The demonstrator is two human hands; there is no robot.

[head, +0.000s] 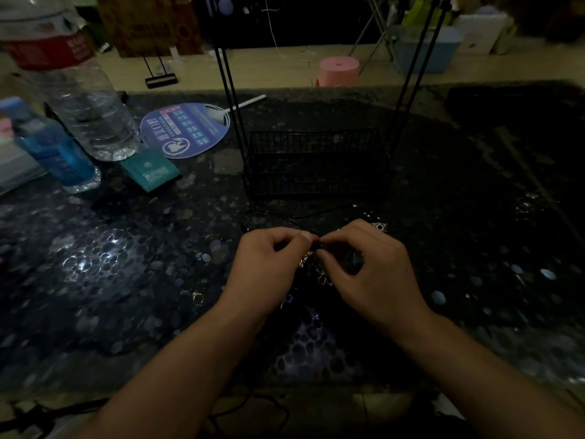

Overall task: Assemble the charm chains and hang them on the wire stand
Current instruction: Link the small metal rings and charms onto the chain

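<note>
I see my left hand (269, 264) and right hand (364, 264) meeting fingertip to fingertip, both pinching a charm chain (315, 264) just above the dark table (126, 280), near the wire stand (316, 163). The round fan (185, 129) carries Chinese print, perhaps "口腔"; the light is too dim to be sure.

A large clear water bottle (82, 99) with a red label is seen upright at the far left of the dark speckled table (110, 264). A smaller blue bottle (55, 150) is placed just beside it, nearer the viewer. A teal packet (150, 169) is laid flat near the large bottle's base, beside a round blue hand fan (185, 129). A pink stool (338, 71) is shown on the floor beyond the table.
</note>
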